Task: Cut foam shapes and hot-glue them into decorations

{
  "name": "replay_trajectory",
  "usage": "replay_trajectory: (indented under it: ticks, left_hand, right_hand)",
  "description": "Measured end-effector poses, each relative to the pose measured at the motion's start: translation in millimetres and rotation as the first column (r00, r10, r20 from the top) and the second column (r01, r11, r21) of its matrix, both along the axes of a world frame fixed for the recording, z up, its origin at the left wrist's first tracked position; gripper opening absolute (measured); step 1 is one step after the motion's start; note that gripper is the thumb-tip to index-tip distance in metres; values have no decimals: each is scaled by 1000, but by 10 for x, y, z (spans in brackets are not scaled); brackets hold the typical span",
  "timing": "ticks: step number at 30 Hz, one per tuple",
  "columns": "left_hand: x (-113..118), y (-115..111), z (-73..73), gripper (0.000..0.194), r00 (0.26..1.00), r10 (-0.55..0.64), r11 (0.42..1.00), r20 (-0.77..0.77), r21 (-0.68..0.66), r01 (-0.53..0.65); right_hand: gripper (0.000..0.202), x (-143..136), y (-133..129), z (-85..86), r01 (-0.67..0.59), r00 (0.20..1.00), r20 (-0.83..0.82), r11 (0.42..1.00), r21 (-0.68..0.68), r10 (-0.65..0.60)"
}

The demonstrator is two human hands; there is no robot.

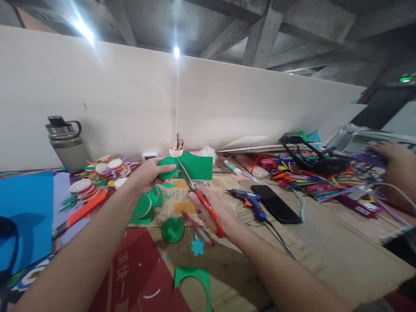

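Two bare forearms [84,242] are cut off by the bottom edge, as is one green paper offcut [204,279]. Beyond lie one blue gear-shaped piece [197,246] and one loose green disc [173,230]. Right hand [209,208] grips one pair of orange-handled metal scissors [190,182], some fingers hidden; left hand [147,172] pinches another round green paper disc [167,169] beside the blades. Whether it joins the green sheet [199,168] behind is hard to tell. Rightward lie one blue glue gun [248,198], one black phone [276,204] and tangled, uncountable multicoloured pipe cleaners [292,187]; another person's arm [401,173] is cut off by the edge. One grey bottle [69,149] stands farther left.
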State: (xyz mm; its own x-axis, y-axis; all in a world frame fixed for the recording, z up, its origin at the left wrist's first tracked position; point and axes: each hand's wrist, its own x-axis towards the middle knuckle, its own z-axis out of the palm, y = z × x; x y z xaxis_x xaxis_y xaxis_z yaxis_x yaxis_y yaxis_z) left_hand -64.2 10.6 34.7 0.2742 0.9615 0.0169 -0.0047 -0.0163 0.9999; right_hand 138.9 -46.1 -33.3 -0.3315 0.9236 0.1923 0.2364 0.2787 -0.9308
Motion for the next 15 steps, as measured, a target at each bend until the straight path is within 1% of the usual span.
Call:
replay_trajectory:
  ticks: [5,7,9,11,15]
  left_hand:
    - [-6,8,-11,32,999,-19,1000,30,-1,19]
    - [-10,16,-20,31,999,-3,1000,47,-9,4]
    - [-13,22,-26,29,997,32,999,65,-15,-31]
    - [-17,28,-30,28,996,56,998,65,-16,-55]
    - [-26,46,-56,25,1000,23,1000,22,5,-23]
  right_hand:
    - [35,-48,-78,77,-33,993,-121,987,-156,14]
    - [34,-61,-91,87,-55,986,-163,979,-194,23]
    - [34,-61,-87,79,-59,986,-163,983,-175,30]
    - [34,-47,-69,62,-34,992,-122,993,-114,20]
    - [34,-5,-27,43,-18,1000,3,1000,-15,18]
